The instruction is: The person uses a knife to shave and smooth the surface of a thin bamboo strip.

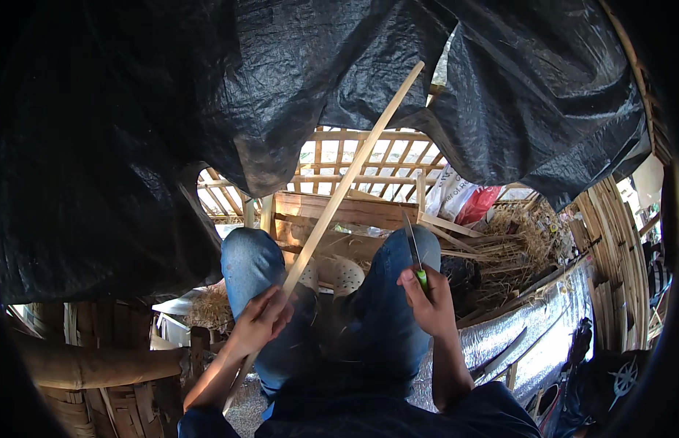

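My left hand (263, 320) is closed round a long, pale strip of split bamboo or wood (348, 177). The strip slants from beside my left forearm up past my knees, its far end in front of a black plastic sheet. Above my right knee, my right hand (428, 305) grips a knife (412, 248) by its green handle, the narrow blade pointing up and away from me. Blade and strip are apart. My fingers hide part of the knife handle and the stretch of strip in my left hand.
The black plastic sheet (296, 69) hangs across the far side, before a bamboo lattice (339, 153). A wooden board (347, 210) lies beyond my knees. Dry straw (529, 237), a white and red sack (467, 196) and silvery sheeting (529, 332) are at right. A thick bamboo pole (98, 365) is at left.
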A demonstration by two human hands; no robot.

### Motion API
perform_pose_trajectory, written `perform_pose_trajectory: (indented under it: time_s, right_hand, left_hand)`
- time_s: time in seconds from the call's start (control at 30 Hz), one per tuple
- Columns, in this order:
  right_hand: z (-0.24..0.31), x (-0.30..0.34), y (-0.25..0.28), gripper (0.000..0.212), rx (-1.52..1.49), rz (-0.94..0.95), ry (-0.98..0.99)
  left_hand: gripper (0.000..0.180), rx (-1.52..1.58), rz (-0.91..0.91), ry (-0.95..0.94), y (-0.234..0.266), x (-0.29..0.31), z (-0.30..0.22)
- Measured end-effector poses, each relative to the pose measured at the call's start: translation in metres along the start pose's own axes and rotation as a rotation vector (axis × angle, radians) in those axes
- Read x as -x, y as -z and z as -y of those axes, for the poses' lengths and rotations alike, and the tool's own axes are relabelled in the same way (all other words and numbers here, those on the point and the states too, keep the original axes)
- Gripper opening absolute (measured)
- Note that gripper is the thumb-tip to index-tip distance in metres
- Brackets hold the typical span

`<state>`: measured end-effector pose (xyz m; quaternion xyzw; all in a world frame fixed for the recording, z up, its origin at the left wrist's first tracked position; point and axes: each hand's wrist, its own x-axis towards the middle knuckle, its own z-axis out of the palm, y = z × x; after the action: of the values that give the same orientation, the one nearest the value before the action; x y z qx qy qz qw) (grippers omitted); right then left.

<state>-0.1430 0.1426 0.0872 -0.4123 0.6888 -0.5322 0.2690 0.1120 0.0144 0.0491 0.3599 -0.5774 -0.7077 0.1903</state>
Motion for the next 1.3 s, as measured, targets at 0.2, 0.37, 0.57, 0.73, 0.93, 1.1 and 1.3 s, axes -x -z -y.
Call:
perform_pose_trajectory:
  time_s: [0.2, 0.37, 0.57, 0.73, 0.93, 1.1, 1.3]
  right_hand:
    - [0.016, -0.115, -0.028, 0.022, 0.358, 0.239, 0.352]
    - [-0.004, -0.17, -0.049, 0.021, 0.511, 0.229, 0.734]
    - [-0.049, -0.169, -0.062, 0.022, 0.685, 0.428, 0.513]
    - [-0.039, -0.153, -0.07, 0.017, 0.697, 0.553, 0.455]
    - [-0.038, -0.14, -0.065, 0.027, 0.628, 0.432, 0.435]
    - [-0.031, -0.137, -0.066, 0.021, 0.557, 0.386, 0.344]
    - [-0.024, -0.112, -0.059, 0.016, 0.638, 0.479, 0.359]
  left_hand:
    - [0.032, 0.07, 0.0, 0.024, -0.018, -0.06, -0.042]
    - [0.033, 0.095, 0.005, -0.037, -0.028, -0.1, -0.057]
    - [0.034, 0.422, 0.117, 0.11, -0.015, -0.104, -0.029]
    - [0.028, 0.339, -0.036, 0.03, -0.021, -0.094, -0.021]
    - [0.029, 0.211, -0.059, -0.003, -0.028, -0.081, -0.01]
    - [0.037, 0.217, -0.137, 0.137, -0.027, -0.092, -0.028]
    - [0.036, 0.43, 0.058, 0.275, -0.035, -0.082, -0.041]
